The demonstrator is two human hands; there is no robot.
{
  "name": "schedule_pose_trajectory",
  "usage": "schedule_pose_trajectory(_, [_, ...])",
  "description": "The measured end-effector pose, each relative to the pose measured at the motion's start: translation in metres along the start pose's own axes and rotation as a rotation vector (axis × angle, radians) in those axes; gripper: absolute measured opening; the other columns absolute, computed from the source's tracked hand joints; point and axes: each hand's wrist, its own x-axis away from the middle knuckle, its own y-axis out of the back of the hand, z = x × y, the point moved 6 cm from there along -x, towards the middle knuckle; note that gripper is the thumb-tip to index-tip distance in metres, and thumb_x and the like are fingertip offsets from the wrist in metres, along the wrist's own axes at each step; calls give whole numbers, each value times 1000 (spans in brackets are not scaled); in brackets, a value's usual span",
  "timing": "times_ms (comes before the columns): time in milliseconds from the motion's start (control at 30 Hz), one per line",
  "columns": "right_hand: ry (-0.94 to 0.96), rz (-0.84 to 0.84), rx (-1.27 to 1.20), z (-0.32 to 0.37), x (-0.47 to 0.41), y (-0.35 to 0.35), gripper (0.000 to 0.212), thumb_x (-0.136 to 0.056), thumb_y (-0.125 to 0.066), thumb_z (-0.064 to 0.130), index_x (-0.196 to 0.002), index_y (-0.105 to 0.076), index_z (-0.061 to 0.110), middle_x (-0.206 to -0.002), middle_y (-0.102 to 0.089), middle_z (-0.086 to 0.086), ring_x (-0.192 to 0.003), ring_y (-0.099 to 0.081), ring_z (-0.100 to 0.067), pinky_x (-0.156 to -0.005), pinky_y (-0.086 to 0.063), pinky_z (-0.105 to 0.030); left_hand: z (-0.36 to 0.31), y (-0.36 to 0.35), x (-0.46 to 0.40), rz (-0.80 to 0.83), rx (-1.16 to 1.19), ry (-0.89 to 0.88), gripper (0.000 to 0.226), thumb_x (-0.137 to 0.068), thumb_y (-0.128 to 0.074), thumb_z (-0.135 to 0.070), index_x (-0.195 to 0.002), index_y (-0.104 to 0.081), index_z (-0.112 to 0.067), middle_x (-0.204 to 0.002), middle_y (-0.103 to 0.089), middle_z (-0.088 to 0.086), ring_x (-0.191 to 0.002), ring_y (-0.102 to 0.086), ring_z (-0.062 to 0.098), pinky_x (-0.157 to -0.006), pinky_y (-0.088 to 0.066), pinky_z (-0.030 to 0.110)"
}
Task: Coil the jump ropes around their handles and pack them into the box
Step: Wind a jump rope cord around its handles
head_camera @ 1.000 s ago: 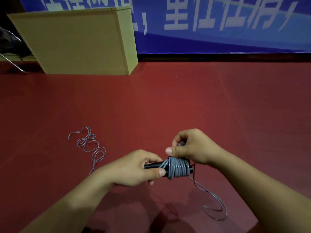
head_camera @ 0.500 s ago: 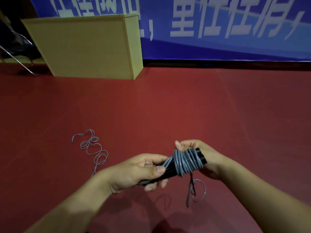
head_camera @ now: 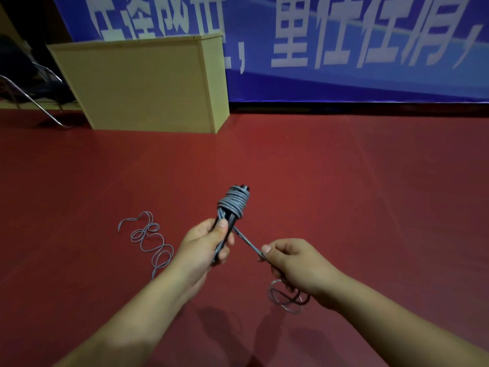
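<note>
Tension matters here: the left hand (head_camera: 203, 242) grips the black handles (head_camera: 225, 229) upright, while the right hand (head_camera: 296, 263) pinches the grey rope (head_camera: 247, 241) taut. Each wrap should probably sit snug beside the coil (head_camera: 234, 203).

Red floor (head_camera: 330, 181), items resting on it.
Loose grey rope (head_camera: 148, 239) lies in loops at left; a tan wooden box (head_camera: 143, 83) stands at the far left beside a metal chair leg (head_camera: 31, 102).

Two hands: left (head_camera: 203, 245), right (head_camera: 296, 263). One rope bundle (head_camera: 234, 203), one loose rope (head_camera: 149, 239) on the floor, one box (head_camera: 143, 83), one banner (head_camera: 344, 43).
</note>
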Motion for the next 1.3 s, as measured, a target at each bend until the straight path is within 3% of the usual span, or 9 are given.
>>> schedule_pose_trajectory(267, [128, 7, 184, 16, 5, 10, 20, -92, -65, 28, -93, -71, 9, -45, -38, 15, -44, -31, -3, -47, -30, -22, 5, 20, -10, -180, -246, -46, 20, -102, -48, -18, -85, -56, -9, -64, -60, 1, -41, -39, 7, -46, -31, 20])
schedule_pose_trajectory(433, [166, -57, 229, 16, 5, 19, 25, -95, -59, 33, -91, -73, 13, -45, -34, 13, -47, -31, -8, -52, -30, -25, 12, 35, -16, -239, -428, -35, 23, -101, -51, -17, -94, -59, 4, -40, -54, -7, -34, -38, 0, -40, -31, 12])
schedule_pose_trajectory(533, [190, -71, 278, 19, 5, 19, 25, -97, -56, 33, -90, -73, 15, -41, -35, 14, -42, -30, -2, -46, -28, -21, 22, 37, -20, -210, -503, -28, 17, -99, -55, -17, -95, -59, -1, -53, -63, -5, -38, -42, 3, -43, -34, 15])
schedule_pose_trajectory(667, [241, -72, 321, 23, 7, 18, 25, -98, -55, 31, -90, -72, 16, -43, -35, 11, -42, -32, -4, -44, -29, -19, 26, 38, -28, -211, -704, -50, 9, -94, -62, -22, -87, -57, -19, -71, -71, -3, -52, -53, 8, -62, -46, 29])
schedule_pose_trajectory(767, [274, -40, 392, 25, 10, 15, 26, -98, -53, 31, -93, -71, 14, -43, -37, 12, -43, -33, -4, -47, -30, -22, 26, 32, -27, -160, -934, -97, 12, -91, -65, -28, -84, -57, -22, -71, -70, -8, -67, -62, 8, -64, -44, 25])
schedule_pose_trajectory(867, [292, -19, 423, 26, 12, 15, 24, -99, -52, 31, -93, -71, 19, -51, -42, 12, -49, -38, -4, -53, -35, -28, 32, 24, -25, -73, -1061, -102, 14, -85, -70, -35, -83, -59, -25, -74, -71, -6, -72, -66, 14, -69, -48, 32])
schedule_pose_trajectory(967, [299, -48, 439, 28, 13, 22, 27, -99, -51, 30, -78, -68, 27, -56, -54, 2, -50, -51, -13, -53, -43, -26, 38, 8, -18, 77, -1154, -144, 15, -81, -72, -40, -91, -64, -32, -77, -70, -8, -74, -65, 12, -70, -51, 32])
schedule_pose_trajectory(1067, [297, -137, 546, 29, 12, 33, 34, -98, -53, 29, -65, -57, 21, -52, -45, 5, -49, -43, -8, -50, -33, -21, 40, -12, -6, 252, -1236, -211, 23, -81, -70, -44, -100, -61, -36, -85, -70, -13, -82, -65, 10, -74, -52, 31])
schedule_pose_trajectory(1300, [246, -248, 623, 15, -3, 58, 14, -91, -65, 30, -92, -76, 21, -89, -74, 5, -85, -65, -10, -76, -48, -26, 40, -40, 12, 494, -1163, -254, 20, -83, -69, -42, -99, -59, -37, -75, -63, -11, -69, -57, 6, -69, -47, 29])
